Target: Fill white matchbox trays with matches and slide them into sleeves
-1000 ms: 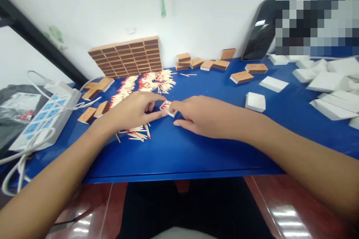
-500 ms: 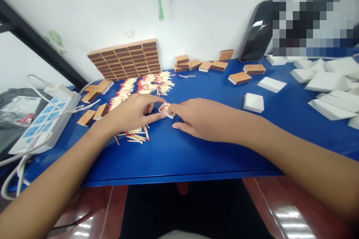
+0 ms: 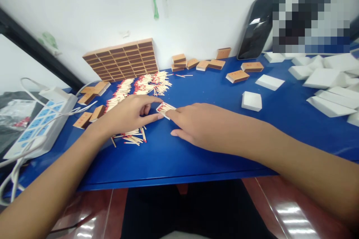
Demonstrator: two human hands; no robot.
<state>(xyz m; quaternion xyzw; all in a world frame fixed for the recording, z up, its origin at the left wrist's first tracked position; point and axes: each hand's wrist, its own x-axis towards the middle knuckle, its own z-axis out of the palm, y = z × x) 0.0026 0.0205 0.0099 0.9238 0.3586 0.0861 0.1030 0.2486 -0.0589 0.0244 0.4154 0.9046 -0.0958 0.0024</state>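
The blue desk (image 3: 168, 166) carries everything, with a block of matchboxes (image 3: 123, 59) along its back edge and a power strip (image 3: 39, 123) toward its left edge. The right hand (image 3: 199, 125) has its grip loosely open, thumb spread clear, forefinger on matches (image 3: 165, 109) in a small tray (image 3: 169, 105). The left hand (image 3: 134, 114) has its grip closed to the tray's width, thumb and forefinger pinching one end. That tray sits well in from the desk's front edge.
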